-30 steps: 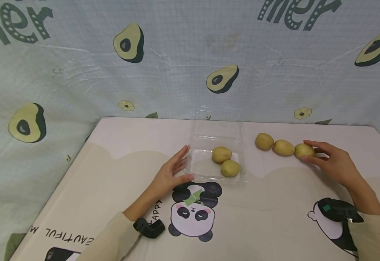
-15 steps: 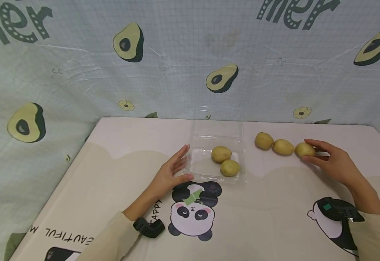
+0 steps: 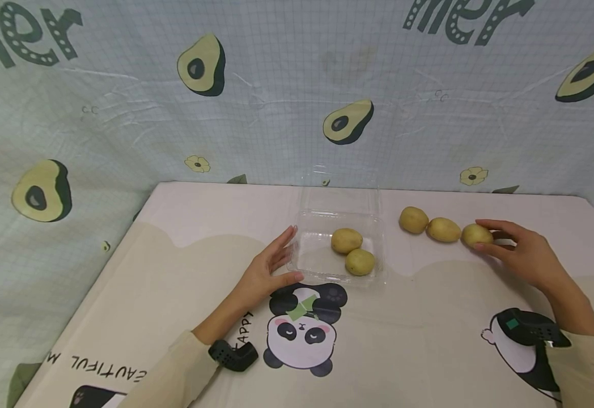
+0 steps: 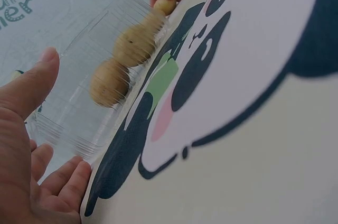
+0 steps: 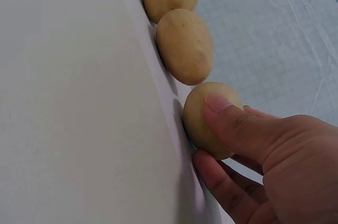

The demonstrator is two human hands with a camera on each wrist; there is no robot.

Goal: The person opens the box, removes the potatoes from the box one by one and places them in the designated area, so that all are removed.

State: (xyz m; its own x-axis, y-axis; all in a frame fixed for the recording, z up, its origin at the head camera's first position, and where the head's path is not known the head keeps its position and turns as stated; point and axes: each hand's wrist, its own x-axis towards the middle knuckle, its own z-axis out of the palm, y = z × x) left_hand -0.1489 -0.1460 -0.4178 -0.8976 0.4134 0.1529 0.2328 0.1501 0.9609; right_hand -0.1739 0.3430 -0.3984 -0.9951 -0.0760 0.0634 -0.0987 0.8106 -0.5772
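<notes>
Clear plastic clamshell tray point(image 3: 322, 272) sat just right of the left hand point(image 3: 268, 272), lid tipped up behind it. Left hand lay flat-ish on the table point(image 3: 174, 272), fingers relaxed and spread, thumb near the tray's front corner, fingertips at its left wall; wrist view showed the thumb point(image 4: 31, 84) close to the ribbed wall, contact hard to confirm. It gripped nothing. Two potatoes point(image 3: 353, 251) lay inside the tray, touching, toward its right half.

Right of the tray, well apart from the left hand, three more potatoes made a row. Far one point(image 3: 412, 220) and middle one point(image 3: 442, 229) sat untouched, side by side. Nearest potato point(image 3: 476, 234) was under the right hand point(image 3: 524, 255): thumb point(image 5: 232, 121) curled over the top, fingers tucked under the far side, a narrow pinch around it, potato resting on the table.

Judgement on doing this well: close the fingers fully round the potato before lifting, since it's rounded and could roll into its neighbour; lift straight up. The left hand steadying the light tray seems wise, as thin plastic would likely skid.

Potato looked small, oval, pale yellow-tan, smooth skin with faint specks, no visible sprouts.

Panda print point(image 3: 302, 328) lay on the cloth near the left wrist; avocado-print sheet point(image 3: 348, 122) hung behind.
</notes>
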